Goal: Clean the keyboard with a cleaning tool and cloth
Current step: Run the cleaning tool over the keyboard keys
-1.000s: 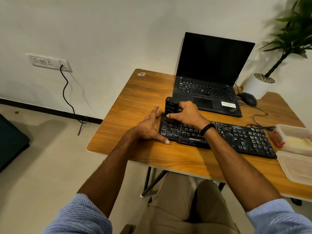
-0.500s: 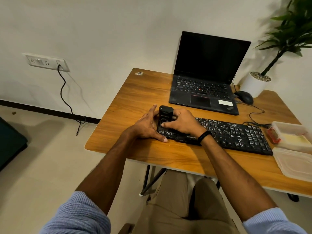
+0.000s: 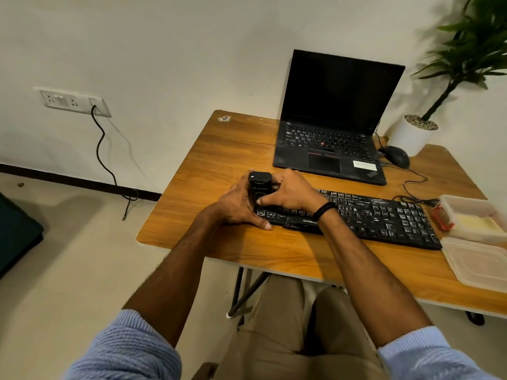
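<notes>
Keyboard (image 3: 370,218), black, full-size, lies flat on wooden bench (image 3: 219,165), centre-right of frame, long side running left to lower right. Cleaning tool (image 3: 259,185), a black blocky unit, stands upright on the keyboard's left end, mid-frame.

Right hand (image 3: 290,193) grips the tool from the right: thumb across its front face, fingers curled over the far side. Black wristband (image 3: 325,211) on that wrist. Left hand (image 3: 236,207) sits at the keyboard's left end, thumb stretched out on the bench along the front edge, fingers up against the tool's left side. Cannot tell if those fingers wrap the tool or just rest on it.

Laptop (image 3: 334,119), open, screen dark, sits behind the keyboard, upper centre-right. Mouse (image 3: 396,156), black, just right of the laptop, with its wire trailing toward the keyboard. White plant pot (image 3: 414,133) at upper right, behind the mouse. Clear plastic container (image 3: 472,215) at right edge, with something yellowish inside and a red item at its left rim. Lid (image 3: 482,263) below it. Wall socket (image 3: 72,101) at upper left, with black cable (image 3: 103,160) hanging to the floor.
</notes>
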